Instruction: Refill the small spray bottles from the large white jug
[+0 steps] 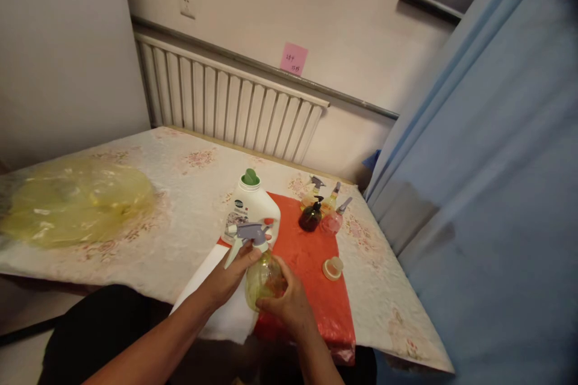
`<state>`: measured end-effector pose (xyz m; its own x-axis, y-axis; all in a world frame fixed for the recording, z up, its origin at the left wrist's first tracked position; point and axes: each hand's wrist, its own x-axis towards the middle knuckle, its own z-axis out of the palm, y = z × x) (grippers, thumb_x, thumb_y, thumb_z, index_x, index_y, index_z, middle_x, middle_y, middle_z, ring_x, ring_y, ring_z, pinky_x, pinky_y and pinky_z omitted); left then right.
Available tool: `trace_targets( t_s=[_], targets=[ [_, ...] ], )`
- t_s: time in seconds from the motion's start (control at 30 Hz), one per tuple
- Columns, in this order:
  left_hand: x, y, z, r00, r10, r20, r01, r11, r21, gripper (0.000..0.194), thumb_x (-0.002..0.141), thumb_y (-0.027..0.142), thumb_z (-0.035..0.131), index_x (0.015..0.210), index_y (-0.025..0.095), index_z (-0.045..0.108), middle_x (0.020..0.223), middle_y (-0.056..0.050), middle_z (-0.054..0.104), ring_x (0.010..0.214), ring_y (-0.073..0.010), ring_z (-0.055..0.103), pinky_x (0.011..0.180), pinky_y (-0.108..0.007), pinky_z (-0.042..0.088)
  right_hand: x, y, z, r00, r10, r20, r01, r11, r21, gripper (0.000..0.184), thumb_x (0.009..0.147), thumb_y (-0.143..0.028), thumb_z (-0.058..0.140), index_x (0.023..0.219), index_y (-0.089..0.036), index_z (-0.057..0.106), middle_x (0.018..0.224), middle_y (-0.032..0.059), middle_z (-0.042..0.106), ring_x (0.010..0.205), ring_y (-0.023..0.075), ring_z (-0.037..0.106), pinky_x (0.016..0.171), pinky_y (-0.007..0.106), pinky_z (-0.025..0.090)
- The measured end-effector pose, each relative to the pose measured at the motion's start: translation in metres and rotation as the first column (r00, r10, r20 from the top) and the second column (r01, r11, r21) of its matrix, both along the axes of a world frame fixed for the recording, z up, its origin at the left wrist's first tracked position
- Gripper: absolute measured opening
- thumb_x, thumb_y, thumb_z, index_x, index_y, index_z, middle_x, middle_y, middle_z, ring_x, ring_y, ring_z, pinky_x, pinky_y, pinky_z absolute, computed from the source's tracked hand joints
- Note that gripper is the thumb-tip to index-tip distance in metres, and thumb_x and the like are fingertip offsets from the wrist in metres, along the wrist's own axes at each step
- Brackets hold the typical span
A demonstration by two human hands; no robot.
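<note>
A yellowish see-through spray bottle (261,281) with a grey and white trigger head (251,232) is held upright between both hands. My left hand (237,271) closes around the neck, just below the trigger. Lower down, my right hand (289,301) grips the round body from the right side. Right behind it stands a white jug (253,207) with a green spout insert in its open mouth. A pale round cap (333,268) lies on the red plastic sheet (311,264) to the right of my hands.
Behind the cap stand several bottles: a dark pump bottle (310,216), a pink spray bottle (332,222) and yellowish ones. A crumpled yellow plastic bag (81,201) covers the left of the flowered tablecloth (189,192). A radiator (226,102) runs behind; a blue curtain (487,162) hangs right.
</note>
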<state>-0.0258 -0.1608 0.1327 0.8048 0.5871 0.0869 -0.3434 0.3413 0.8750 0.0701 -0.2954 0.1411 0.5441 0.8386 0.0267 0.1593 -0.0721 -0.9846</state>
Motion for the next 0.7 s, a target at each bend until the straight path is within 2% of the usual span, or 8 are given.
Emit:
trace_targets(
  t_s=[0.1, 0.23, 0.37, 0.53, 0.63, 0.7],
  targets=[
    [-0.002, 0.001, -0.003, 0.997, -0.045, -0.064, 0.047, 0.998, 0.040, 0.055, 0.083, 0.044, 0.073, 0.131, 0.019, 0.062, 0.133, -0.012, 0.066, 0.131, -0.0319, 0.055, 0.116, -0.049, 0.036, -0.002, 0.001, 0.001, 0.999, -0.017, -0.032, 0.017, 1.000, -0.004, 0.088, 0.048, -0.008, 0.081, 0.132, -0.024, 0.061, 0.122, 0.0049, 0.072, 0.107, 0.0266, 0.068, 0.091, 0.038, 0.057],
    [-0.007, 0.003, -0.001, 0.990, -0.089, -0.105, 0.105, 0.981, 0.161, 0.055, 0.086, 0.044, 0.070, 0.133, 0.019, 0.061, 0.137, -0.011, 0.064, 0.133, -0.0318, 0.054, 0.118, -0.050, 0.035, -0.003, 0.001, 0.000, 0.997, -0.026, -0.070, 0.029, 0.999, 0.044, 0.088, 0.046, -0.008, 0.083, 0.130, -0.026, 0.063, 0.125, 0.0049, 0.070, 0.111, 0.0285, 0.067, 0.094, 0.040, 0.056],
    [-0.010, 0.005, 0.007, 0.983, -0.123, -0.136, 0.152, 0.961, 0.232, 0.059, 0.085, 0.050, 0.070, 0.135, 0.020, 0.060, 0.143, -0.011, 0.059, 0.137, -0.0327, 0.049, 0.119, -0.051, 0.032, -0.003, 0.002, -0.005, 0.977, 0.053, -0.207, -0.032, 0.994, 0.105, 0.096, 0.046, -0.013, 0.088, 0.136, -0.027, 0.058, 0.126, 0.0048, 0.070, 0.110, 0.0281, 0.067, 0.089, 0.038, 0.058],
    [-0.016, 0.007, 0.009, 0.966, -0.193, -0.171, 0.235, 0.932, 0.275, 0.064, 0.084, 0.056, 0.068, 0.135, 0.019, 0.059, 0.141, -0.012, 0.060, 0.135, -0.0336, 0.050, 0.118, -0.053, 0.032, -0.001, 0.003, -0.022, 0.897, 0.175, -0.406, -0.096, 0.974, 0.208, 0.099, 0.040, -0.021, 0.096, 0.132, -0.025, 0.060, 0.125, 0.0066, 0.069, 0.110, 0.0279, 0.067, 0.088, 0.038, 0.058],
    [-0.021, 0.008, 0.007, 0.958, -0.226, -0.174, 0.269, 0.921, 0.283, 0.063, 0.086, 0.057, 0.066, 0.136, 0.019, 0.058, 0.139, -0.013, 0.061, 0.132, -0.0333, 0.053, 0.117, -0.053, 0.035, -0.001, 0.003, -0.029, 0.865, 0.190, -0.465, -0.094, 0.970, 0.222, 0.099, 0.036, -0.025, 0.098, 0.128, -0.025, 0.062, 0.119, 0.0064, 0.071, 0.105, 0.0272, 0.068, 0.086, 0.038, 0.058],
    [-0.024, 0.008, 0.007, 0.957, -0.195, -0.215, 0.261, 0.902, 0.343, 0.060, 0.088, 0.055, 0.064, 0.136, 0.019, 0.058, 0.140, -0.012, 0.061, 0.133, -0.0329, 0.052, 0.119, -0.053, 0.032, -0.002, 0.000, -0.028, 0.868, 0.180, -0.462, -0.095, 0.975, 0.203, 0.101, 0.034, -0.024, 0.099, 0.128, -0.026, 0.062, 0.117, 0.0060, 0.071, 0.100, 0.0262, 0.068, 0.082, 0.038, 0.058]
  ],
)
